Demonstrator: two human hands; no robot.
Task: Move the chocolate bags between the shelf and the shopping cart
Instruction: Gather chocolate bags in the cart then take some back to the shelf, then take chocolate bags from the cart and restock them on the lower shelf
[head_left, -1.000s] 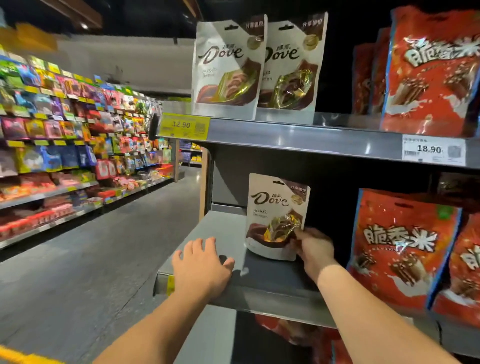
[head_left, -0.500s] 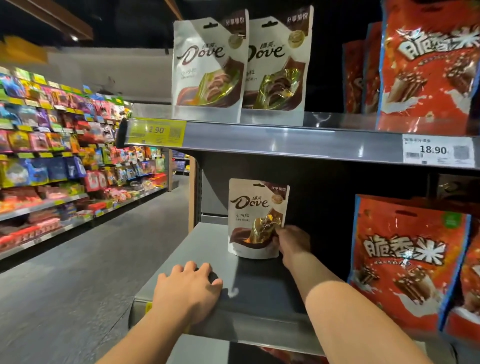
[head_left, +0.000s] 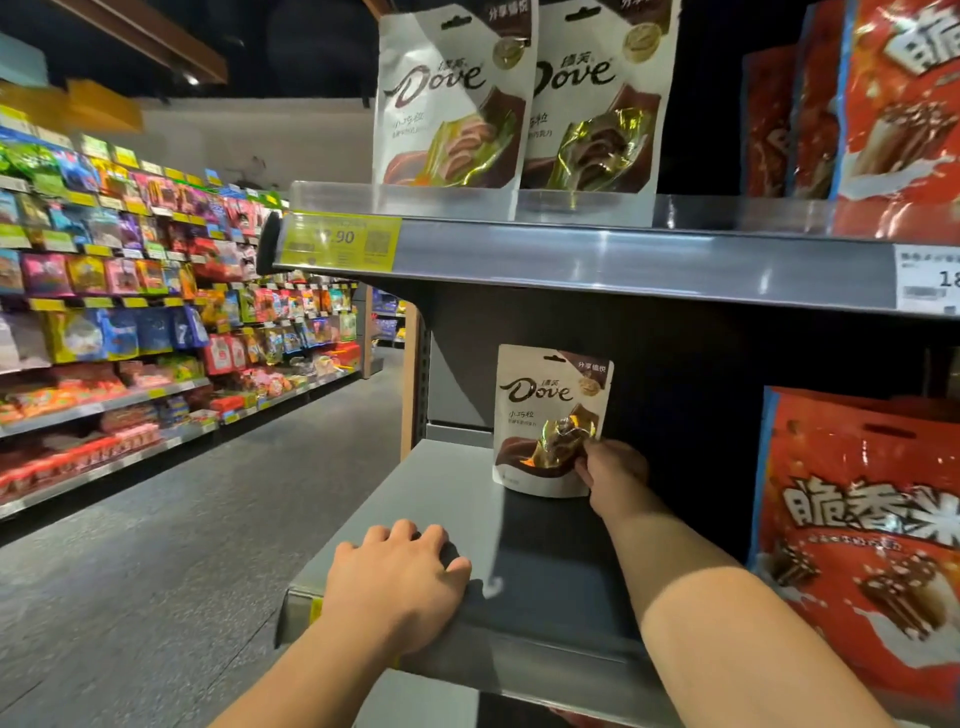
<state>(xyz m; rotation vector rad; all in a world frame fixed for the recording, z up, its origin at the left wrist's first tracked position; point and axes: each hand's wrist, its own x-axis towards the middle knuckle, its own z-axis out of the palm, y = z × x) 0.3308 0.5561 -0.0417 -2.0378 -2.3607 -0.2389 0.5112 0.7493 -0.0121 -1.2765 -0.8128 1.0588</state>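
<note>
My right hand (head_left: 613, 470) pinches lower-right edge of upright white Dove chocolate bag (head_left: 545, 410) on grey metal shelf (head_left: 415, 499); left hand (head_left: 400, 579) rests empty on shelf lip.

Cream-white Dove chocolate bag (head_left: 545, 415) printed with brown swirls and gold foil; grey shelf (head_left: 441, 493); orange-red snack bags (head_left: 852, 457) lettered white, edged blue; yellow price tag (head_left: 340, 240).

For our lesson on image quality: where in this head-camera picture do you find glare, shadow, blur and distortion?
Head view: glare streaks the upper shelf edge and yellow price tag; the left hand and Dove bag cast shadows on the lower shelf; the far aisle racks look soft; wide-angle lens bends shelf lines.
</note>
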